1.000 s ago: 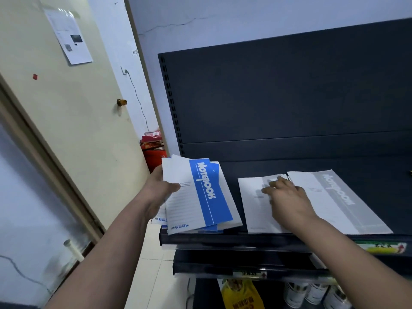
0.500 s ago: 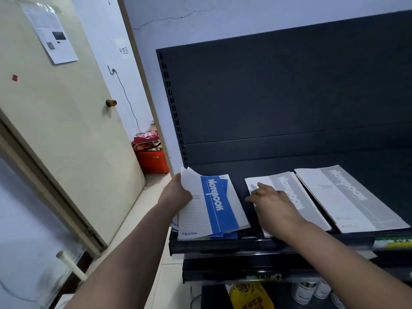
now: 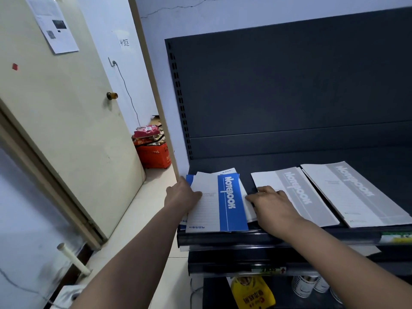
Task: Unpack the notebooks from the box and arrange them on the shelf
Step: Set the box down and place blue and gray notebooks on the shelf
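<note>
Where notebooks (image 3: 230,201) lie, dark shelf (image 3: 278,167), cream door (image 3: 66,130)

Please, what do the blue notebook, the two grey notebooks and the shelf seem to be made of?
Blue notebook: paper with a thin card cover, smooth printed finish; thin edges fan out in the stack.
Grey notebooks: likely the same card, matte-looking, lying flat.
Shelf: probably painted sheet metal, dark matte; the slotted upright and thin folded front edge suggest it.

Bare forearms; bare left hand (image 3: 181,195) and right hand (image 3: 275,205)
</note>
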`<state>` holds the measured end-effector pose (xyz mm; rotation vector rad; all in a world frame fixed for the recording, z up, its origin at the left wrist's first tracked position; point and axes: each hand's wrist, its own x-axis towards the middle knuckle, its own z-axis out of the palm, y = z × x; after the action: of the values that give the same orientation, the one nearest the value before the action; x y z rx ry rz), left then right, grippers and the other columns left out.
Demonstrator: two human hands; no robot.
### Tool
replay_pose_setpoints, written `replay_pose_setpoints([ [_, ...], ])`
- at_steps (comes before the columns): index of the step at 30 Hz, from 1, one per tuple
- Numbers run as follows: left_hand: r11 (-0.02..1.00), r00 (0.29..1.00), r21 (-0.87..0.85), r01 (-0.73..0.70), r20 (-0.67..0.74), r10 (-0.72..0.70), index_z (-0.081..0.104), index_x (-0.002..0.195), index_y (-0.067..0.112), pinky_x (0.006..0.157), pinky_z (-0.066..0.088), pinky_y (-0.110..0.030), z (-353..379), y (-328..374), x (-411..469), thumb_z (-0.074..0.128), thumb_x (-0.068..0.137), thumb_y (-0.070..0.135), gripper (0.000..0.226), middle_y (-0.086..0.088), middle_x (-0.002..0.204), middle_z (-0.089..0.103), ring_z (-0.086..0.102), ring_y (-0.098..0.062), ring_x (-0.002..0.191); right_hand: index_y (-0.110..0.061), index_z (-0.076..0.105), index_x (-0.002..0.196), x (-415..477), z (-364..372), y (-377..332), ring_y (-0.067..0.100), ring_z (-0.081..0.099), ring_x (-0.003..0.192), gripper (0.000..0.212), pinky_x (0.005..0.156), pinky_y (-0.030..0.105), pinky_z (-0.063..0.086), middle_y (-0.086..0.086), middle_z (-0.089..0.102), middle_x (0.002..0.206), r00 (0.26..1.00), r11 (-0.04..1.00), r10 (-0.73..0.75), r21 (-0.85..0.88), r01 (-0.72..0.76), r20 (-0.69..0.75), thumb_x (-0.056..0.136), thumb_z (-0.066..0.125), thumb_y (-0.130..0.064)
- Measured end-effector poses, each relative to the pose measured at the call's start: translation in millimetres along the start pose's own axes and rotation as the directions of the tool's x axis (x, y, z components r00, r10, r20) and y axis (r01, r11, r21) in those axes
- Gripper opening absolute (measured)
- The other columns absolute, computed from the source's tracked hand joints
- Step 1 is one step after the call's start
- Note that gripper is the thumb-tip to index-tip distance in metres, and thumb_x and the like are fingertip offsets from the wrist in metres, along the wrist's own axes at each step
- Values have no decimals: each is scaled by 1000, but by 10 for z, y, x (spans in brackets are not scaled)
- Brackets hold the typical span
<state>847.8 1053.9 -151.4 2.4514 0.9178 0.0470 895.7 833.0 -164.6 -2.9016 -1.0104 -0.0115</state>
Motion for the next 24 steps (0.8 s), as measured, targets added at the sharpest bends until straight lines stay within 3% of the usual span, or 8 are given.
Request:
replay_pose_setpoints([
  [4, 983, 988, 127, -130, -72, 140, 44, 137, 22, 90, 44, -40, -98, 3, -54, 53, 92, 29, 47, -2, 133, 54, 40, -26, 127, -26, 50, 129, -52, -39, -13, 18, 27, 139, 49, 101, 36, 30, -5, 54, 132, 999, 1000, 15, -26, -17, -51, 83, 49, -7],
  [7, 933, 957, 254, -255, -68, 280, 48, 139, 25, 97, 43, -42, -140, 130, -155, 53, 94, 29, 45, -3, 134, 55, 41, -27, 128, -26, 51, 129, -163, -78, 51, 18, 29, 138, 46, 101, 37, 31, -5, 53, 134, 996, 996, 52, -68, -57, -74, 86, 48, -10],
  [10, 865, 911, 334, -375, -42, 411, 52, 134, 24, 94, 42, -41, -68, 366, -274, 53, 94, 29, 40, -2, 132, 57, 41, -27, 126, -24, 49, 132, -382, -97, 174, 18, 30, 137, 47, 101, 38, 32, -4, 50, 137, 990, 988, 124, -89, -130, -66, 87, 48, -11],
  [17, 764, 797, 233, -602, 114, 593, 57, 127, 25, 97, 43, -41, 460, 1135, -783, 52, 92, 29, 35, -3, 126, 61, 39, -29, 125, -28, 46, 135, -1259, -182, 693, 19, 34, 133, 47, 99, 38, 35, -4, 49, 138, 944, 942, 318, -87, -325, -88, 89, 50, -19],
  [24, 597, 608, 128, -792, 254, 752, 56, 131, 26, 98, 44, -39, 1278, 2176, -1895, 55, 92, 28, 39, -5, 125, 62, 39, -27, 128, -32, 53, 128, -2664, -98, 1607, 20, 40, 127, 45, 90, 37, 37, -6, 53, 130, 807, 805, 585, -63, -590, -82, 85, 51, -20],
])
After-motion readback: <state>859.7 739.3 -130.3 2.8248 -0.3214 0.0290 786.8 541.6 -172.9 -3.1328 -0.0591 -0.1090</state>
